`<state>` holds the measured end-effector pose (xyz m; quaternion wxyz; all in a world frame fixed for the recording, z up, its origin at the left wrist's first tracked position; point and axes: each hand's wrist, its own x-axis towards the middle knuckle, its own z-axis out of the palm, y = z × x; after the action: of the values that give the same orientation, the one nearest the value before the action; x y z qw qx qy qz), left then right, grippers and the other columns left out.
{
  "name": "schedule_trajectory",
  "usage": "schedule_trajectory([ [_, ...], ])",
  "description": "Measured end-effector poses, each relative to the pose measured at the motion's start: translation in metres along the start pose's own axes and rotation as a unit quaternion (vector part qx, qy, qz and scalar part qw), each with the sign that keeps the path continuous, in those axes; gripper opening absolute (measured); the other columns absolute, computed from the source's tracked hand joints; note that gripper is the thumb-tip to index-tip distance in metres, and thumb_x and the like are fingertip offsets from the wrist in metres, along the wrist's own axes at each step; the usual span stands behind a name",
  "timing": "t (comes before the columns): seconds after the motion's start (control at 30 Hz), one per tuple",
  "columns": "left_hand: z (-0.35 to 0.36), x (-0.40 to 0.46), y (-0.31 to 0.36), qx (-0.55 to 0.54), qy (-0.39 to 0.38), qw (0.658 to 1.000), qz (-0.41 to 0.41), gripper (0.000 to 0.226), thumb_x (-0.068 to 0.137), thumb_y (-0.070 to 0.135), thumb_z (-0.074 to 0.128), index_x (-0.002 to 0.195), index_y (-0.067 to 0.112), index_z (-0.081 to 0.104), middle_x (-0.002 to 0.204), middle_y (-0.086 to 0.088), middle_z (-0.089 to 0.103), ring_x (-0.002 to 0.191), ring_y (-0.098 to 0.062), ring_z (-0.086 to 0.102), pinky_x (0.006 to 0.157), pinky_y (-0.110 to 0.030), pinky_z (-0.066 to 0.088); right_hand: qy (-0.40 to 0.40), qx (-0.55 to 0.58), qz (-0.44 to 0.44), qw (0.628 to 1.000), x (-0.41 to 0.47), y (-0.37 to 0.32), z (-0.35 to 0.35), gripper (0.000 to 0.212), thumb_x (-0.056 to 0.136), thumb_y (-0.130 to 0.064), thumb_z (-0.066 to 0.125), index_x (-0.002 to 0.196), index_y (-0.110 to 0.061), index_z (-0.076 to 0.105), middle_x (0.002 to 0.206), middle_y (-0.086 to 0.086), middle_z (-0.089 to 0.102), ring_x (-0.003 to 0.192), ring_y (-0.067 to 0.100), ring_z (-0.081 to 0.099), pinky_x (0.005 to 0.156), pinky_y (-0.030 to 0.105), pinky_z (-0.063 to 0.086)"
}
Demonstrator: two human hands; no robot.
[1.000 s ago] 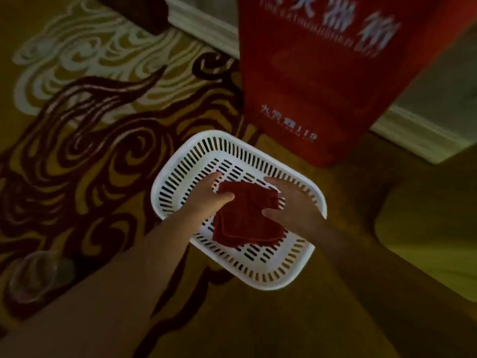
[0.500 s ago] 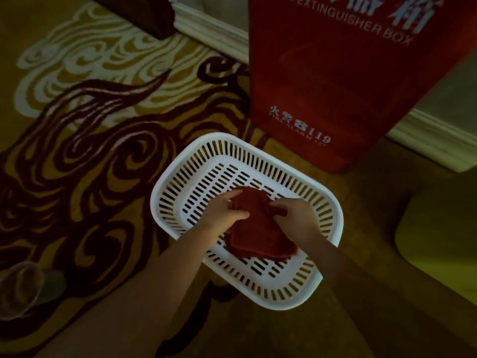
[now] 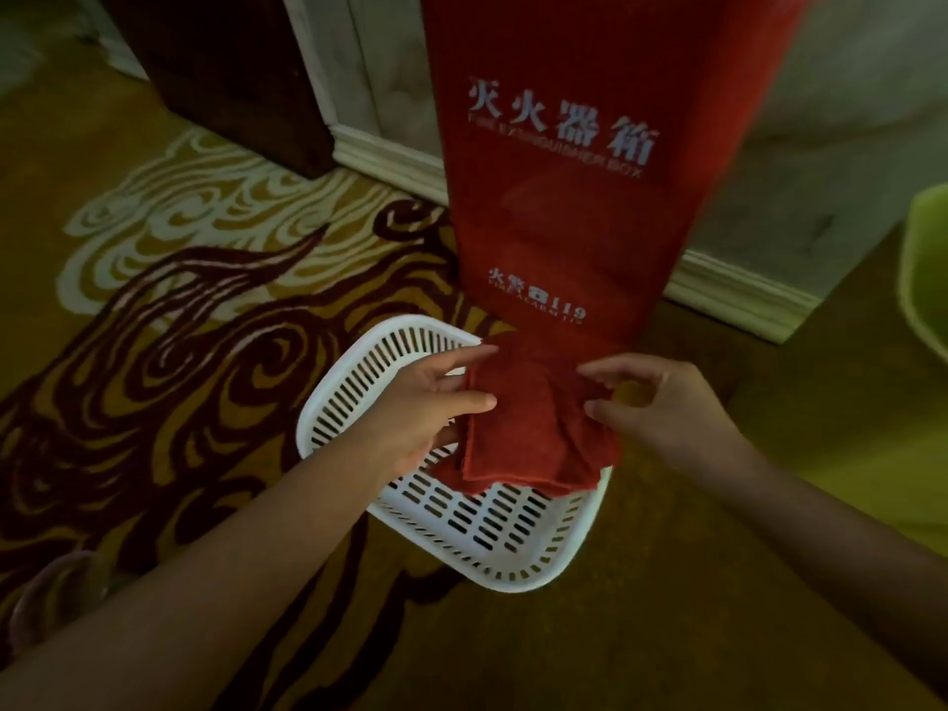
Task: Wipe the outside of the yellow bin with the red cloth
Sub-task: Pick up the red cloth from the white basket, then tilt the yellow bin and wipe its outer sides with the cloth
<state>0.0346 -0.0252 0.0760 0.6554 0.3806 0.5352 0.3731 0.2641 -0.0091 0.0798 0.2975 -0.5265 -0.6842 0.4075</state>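
The folded red cloth [image 3: 533, 423] is held up just above a white slotted basket [image 3: 354, 397] on the patterned carpet. My left hand [image 3: 426, 407] grips the cloth's left edge, thumb on top and fingers underneath. My right hand [image 3: 662, 407] is at the cloth's right edge, with that corner between thumb and forefinger. The yellow bin [image 3: 928, 279] shows only partly at the right edge of the view, apart from both hands.
A tall red fire extinguisher box [image 3: 579, 171] stands against the wall right behind the basket. A dark wooden post [image 3: 225, 74] rises at the back left. A clear glass-like object [image 3: 51, 597] lies on the carpet at lower left.
Both hands have lifted the red cloth up out of the basket and toward the extinguisher box. The view has tilted up, showing more of the wall and the yellow bin.
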Motion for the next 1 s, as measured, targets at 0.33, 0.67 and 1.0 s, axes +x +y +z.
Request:
schedule_trajectory([
  [0.33,0.146,-0.023,0.016,-0.121,-0.15,0.981,-0.01,0.047,0.069,-0.005,0.059,0.103,0.028,0.065,0.087,0.003,0.075,0.075,-0.009,0.07,0.065,-0.024,0.058,0.18,-0.049,-0.051,0.981,-0.114,-0.011,-0.066,0.074,0.064,-0.011,0.082,0.126,-0.029,0.048,0.117,-0.006,0.056,0.11,0.009,0.053,0.094,0.036,0.049],
  [0.67,0.219,-0.034,0.018,-0.005,-0.329,0.944,-0.039,0.046,0.062,0.004,0.064,0.1,0.03,0.07,0.091,0.006,0.075,0.078,-0.007,0.07,0.061,-0.023,0.057,0.152,0.052,-0.012,0.987,-0.199,0.013,-0.135,0.064,0.068,-0.042,0.068,0.127,-0.049,0.045,0.143,-0.017,0.036,0.132,-0.004,0.03,0.105,0.045,0.04],
  [1.0,0.209,-0.029,0.001,0.134,-0.292,0.946,-0.056,0.047,0.073,-0.007,0.059,0.103,0.027,0.067,0.09,0.004,0.076,0.08,-0.008,0.07,0.064,-0.019,0.055,0.167,0.013,0.029,0.986,-0.199,0.042,-0.121,0.057,0.076,-0.008,0.073,0.118,-0.043,0.055,0.116,-0.029,0.054,0.109,-0.014,0.049,0.087,0.004,0.04],
])
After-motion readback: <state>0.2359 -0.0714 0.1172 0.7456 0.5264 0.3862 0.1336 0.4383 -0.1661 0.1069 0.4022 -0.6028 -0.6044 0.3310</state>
